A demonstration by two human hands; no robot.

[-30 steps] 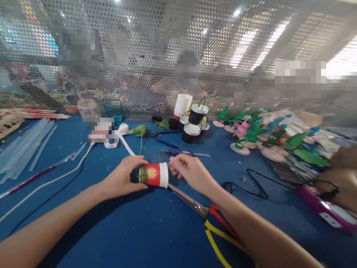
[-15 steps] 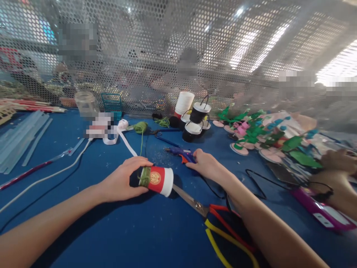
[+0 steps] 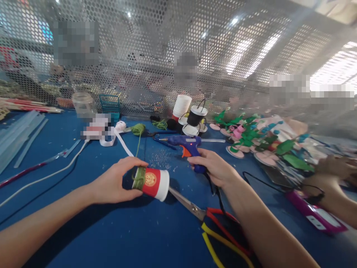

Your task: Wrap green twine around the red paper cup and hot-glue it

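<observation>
My left hand grips a paper cup lying on its side, its white rim toward the right. The cup is red with a gold emblem, and green yarn is wound round its base end. From there a strand runs back to a ball of green yarn. In my right hand is a blue hot glue gun, raised off the table, with its nozzle toward the left and a clear glue stick out of its back. Scissors with red and yellow handles lie beside the cup.
Behind stand a stack of paper cups and small black-wrapped cups. Craft flowers fill the right, near another person's arm and a purple power strip. Clear glue sticks lie left. A perforated metal screen closes the back.
My right hand has lifted the glue gun off the table, bringing it upright by the handle. My left hand still holds the cup in nearly the same place. The view has shifted slightly.
</observation>
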